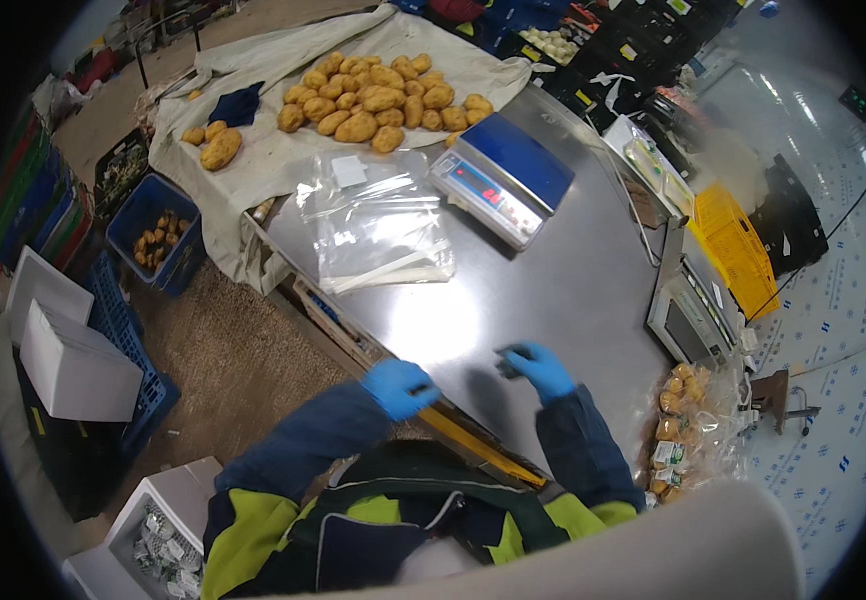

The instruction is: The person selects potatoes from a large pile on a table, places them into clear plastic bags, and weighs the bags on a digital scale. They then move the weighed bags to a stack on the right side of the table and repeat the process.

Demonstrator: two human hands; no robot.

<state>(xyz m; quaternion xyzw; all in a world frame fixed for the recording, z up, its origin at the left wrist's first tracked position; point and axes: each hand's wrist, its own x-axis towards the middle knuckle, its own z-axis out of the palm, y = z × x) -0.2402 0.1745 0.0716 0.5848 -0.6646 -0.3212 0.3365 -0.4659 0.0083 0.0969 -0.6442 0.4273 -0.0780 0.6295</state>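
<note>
My left hand [401, 389], in a blue glove, hovers by the front edge of a metal table [575, 300]; its fingers are curled, and whether it holds anything is unclear. Over the tabletop is my right hand [542, 369], also gloved, with dark patches at the fingertips that I cannot identify. Beyond the hands lie clear plastic bags [380, 225] with a small white paper on top. To their right stands a digital scale [504, 180] with a blue platform and lit red display. A pile of potatoes [384, 97] rests on a pale cloth [253, 184] at the far end, near a dark blue cloth [236, 105].
Bagged potatoes [673, 427] line the right side beside a second scale [692, 319] and a yellow crate [737, 251]. On the floor at left are a blue tub [191, 259] holding potatoes, and white foam boxes [84, 367]. Black crates [647, 45] stand behind.
</note>
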